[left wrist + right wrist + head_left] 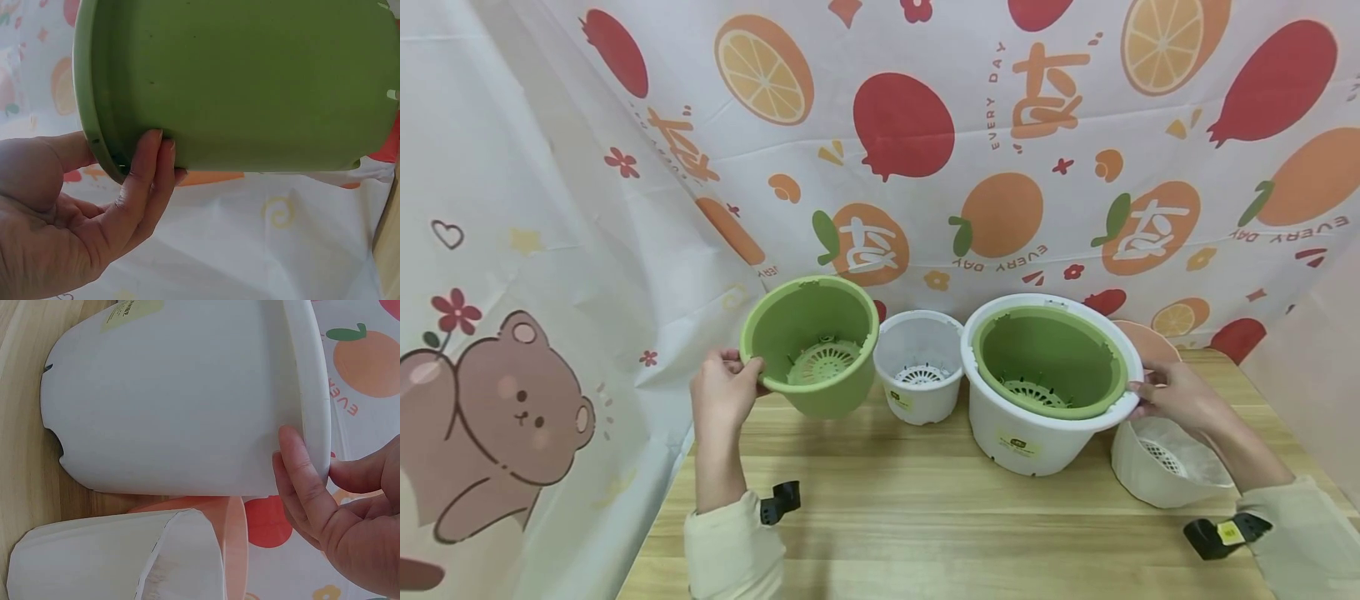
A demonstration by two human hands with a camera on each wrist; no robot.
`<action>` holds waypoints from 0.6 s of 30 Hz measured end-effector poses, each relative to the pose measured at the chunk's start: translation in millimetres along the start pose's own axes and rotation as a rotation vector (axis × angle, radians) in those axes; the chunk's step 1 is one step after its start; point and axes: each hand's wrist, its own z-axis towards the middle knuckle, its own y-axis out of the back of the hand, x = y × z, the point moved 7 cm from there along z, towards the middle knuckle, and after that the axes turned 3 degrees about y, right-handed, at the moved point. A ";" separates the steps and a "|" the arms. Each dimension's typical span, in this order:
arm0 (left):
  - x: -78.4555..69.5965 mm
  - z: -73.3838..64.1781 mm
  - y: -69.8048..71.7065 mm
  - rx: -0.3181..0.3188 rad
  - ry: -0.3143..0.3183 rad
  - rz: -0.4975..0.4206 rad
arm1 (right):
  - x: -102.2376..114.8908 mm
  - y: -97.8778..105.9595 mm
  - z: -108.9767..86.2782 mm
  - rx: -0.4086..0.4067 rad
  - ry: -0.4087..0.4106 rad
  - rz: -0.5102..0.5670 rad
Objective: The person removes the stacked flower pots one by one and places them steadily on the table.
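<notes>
My left hand (pixel 726 390) pinches the near left rim of a green plastic flowerpot (pixel 835 402), tilted so its slotted bottom shows inside. In the left wrist view, the fingers lie against the outer wall of the green flowerpot (pixel 250 87), with the thumb over its rim. On the right, a large white flowerpot (pixel 1037 450) has a second green flowerpot (pixel 1045 350) nested inside it. My right hand (pixel 1183 400) pinches the white rim at its right side. The fingers stay under the lip of the white flowerpot (pixel 175 400) in the right wrist view.
A small white flowerpot (pixel 925 407) stands between the two groups. Right of the large pot, a cream pot (pixel 1138 479) sits partly behind my forearm, with an orange pot (pixel 1150 335) behind it. A printed cloth (pixel 820 67) hangs behind the wooden table (pixel 925 517).
</notes>
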 end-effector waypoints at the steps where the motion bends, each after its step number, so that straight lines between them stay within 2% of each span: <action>1: 1.4 0.9 0.9 -0.009 -0.001 0.009 | 0.0 0.0 0.0 0.000 -0.001 0.000; 8: 10.9 7.1 1.4 -0.029 0.001 0.032 | -0.2 0.4 0.3 -0.002 -0.008 0.005; 14: 20.4 16.3 -6.9 -0.007 0.010 0.039 | -0.1 -0.2 -0.1 0.000 -0.014 0.005; 18: 29.3 22.5 -13.6 0.012 0.037 0.010 | -0.1 -0.5 -0.4 -0.001 -0.016 -0.004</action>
